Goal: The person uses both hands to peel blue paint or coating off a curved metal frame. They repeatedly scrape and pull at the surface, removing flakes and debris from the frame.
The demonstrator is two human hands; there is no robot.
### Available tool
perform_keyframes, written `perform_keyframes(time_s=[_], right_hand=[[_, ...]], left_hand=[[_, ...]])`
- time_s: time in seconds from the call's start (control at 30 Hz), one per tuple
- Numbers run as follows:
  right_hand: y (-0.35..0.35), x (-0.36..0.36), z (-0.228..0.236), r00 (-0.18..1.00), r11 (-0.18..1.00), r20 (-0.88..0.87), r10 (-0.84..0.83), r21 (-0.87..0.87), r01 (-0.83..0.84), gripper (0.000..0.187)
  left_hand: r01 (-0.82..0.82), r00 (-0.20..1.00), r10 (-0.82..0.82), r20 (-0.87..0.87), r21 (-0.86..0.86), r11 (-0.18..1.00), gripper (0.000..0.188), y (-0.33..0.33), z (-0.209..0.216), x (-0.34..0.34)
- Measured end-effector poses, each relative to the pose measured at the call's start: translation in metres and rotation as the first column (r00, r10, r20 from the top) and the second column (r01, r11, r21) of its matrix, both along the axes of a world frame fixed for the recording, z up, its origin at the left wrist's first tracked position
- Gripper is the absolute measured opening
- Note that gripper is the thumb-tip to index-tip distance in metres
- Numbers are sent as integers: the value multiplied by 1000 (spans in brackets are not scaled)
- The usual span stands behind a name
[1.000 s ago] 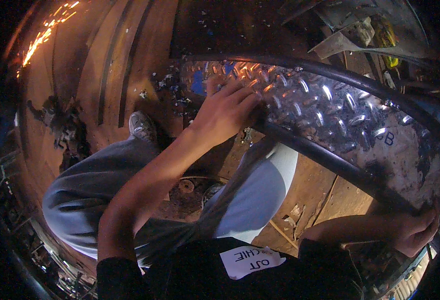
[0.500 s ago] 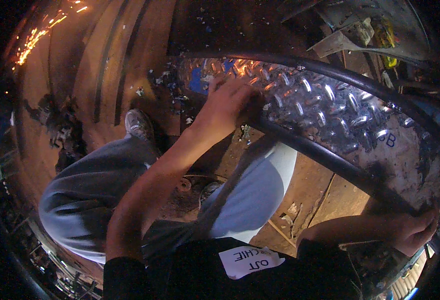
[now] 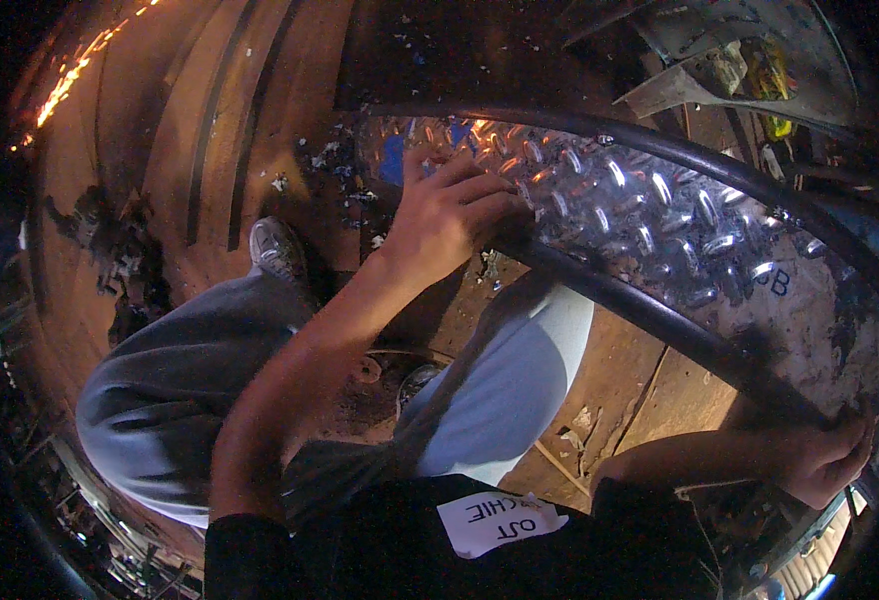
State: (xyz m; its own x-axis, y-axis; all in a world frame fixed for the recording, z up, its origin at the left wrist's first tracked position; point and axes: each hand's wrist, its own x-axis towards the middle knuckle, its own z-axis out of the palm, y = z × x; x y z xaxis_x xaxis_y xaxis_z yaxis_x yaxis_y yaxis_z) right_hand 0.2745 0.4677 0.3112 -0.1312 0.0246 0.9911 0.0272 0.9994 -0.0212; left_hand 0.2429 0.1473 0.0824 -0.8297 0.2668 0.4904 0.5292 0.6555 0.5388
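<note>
A tread plate panel (image 3: 625, 215) with a raised diamond pattern spans the right half of the view, bordered by dark round tubing (image 3: 650, 312). My left hand (image 3: 450, 210) rests over its near left corner, beside the tubing. Its fingers are bent and spread apart over the plate; their tips are partly hidden. A blue patch (image 3: 392, 160) shows on the plate just beyond that hand. At the far right, my right hand (image 3: 832, 462) is closed with fingers curled round the panel's near right end. What lies under those fingers is dim.
Sparks (image 3: 65, 85) fly at the upper left. A shoe (image 3: 278, 248) and my bent legs lie below the panel. A dark heap (image 3: 115, 250) sits on the floor to the left. Metal scraps and a yellow object (image 3: 775, 85) are at the upper right.
My left hand has shifted slightly and its fingers have spread and lifted more visibly. The spark stream has changed shape. The right hand and panel have stayed put.
</note>
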Motion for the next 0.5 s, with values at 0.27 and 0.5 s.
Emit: perform_keyframes(time_s=[0.27, 0.5], right_hand=[[8, 0, 1, 1000, 1000, -14, -11, -11, 11, 21], [22, 4, 3, 998, 997, -16, 65, -47, -66, 19]], left_hand=[[23, 997, -29, -67, -88, 996, 41, 7, -5, -7], [3, 1000, -2, 24, -40, 999, 51, 16, -9, -1]])
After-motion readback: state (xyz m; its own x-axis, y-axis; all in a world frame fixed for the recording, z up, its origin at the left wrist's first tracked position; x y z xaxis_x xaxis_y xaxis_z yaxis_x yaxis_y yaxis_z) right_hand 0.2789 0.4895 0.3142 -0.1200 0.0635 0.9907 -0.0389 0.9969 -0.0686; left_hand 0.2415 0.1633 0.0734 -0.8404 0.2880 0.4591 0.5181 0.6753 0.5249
